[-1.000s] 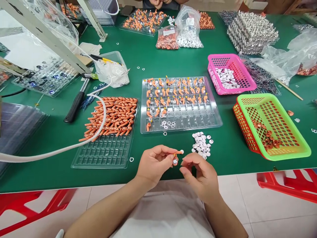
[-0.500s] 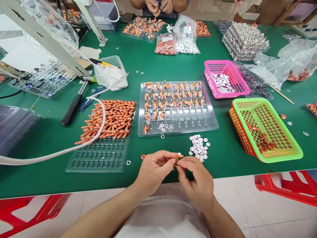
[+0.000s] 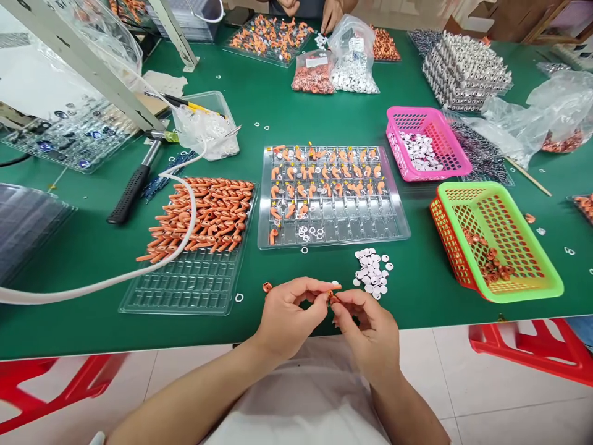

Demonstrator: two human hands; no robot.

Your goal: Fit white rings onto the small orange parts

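Note:
Above the table's near edge, my left hand [image 3: 291, 318] and my right hand [image 3: 370, 327] meet, both closed in a pinch on one small orange plastic part [image 3: 332, 298]. My fingertips cover most of it; its exact shape is hidden. A loose orange cup-like piece [image 3: 267, 287] lies left of my left hand. Just beyond my right hand is a pile of white discs [image 3: 371, 272]. Farther off, a clear tray [image 3: 380, 225] carries rows of orange hooked pieces and several loose white rings. To the left, orange tubular parts [image 3: 208, 213] are stacked on another clear tray [image 3: 176, 290].
On the right stand a green basket [image 3: 549, 278] with brown-orange pieces and a pink basket [image 3: 393, 133] with white discs. A hammer [image 3: 132, 191] and a white cable [image 3: 115, 287] lie left. Across the table are another person's hands [image 3: 331, 15] and filled plastic bags [image 3: 354, 62].
My fingers have shifted slightly around the orange part, still pinching it. Across the table, the other person's hands have moved apart, one reaching down to the tabletop. The view has tilted slightly.

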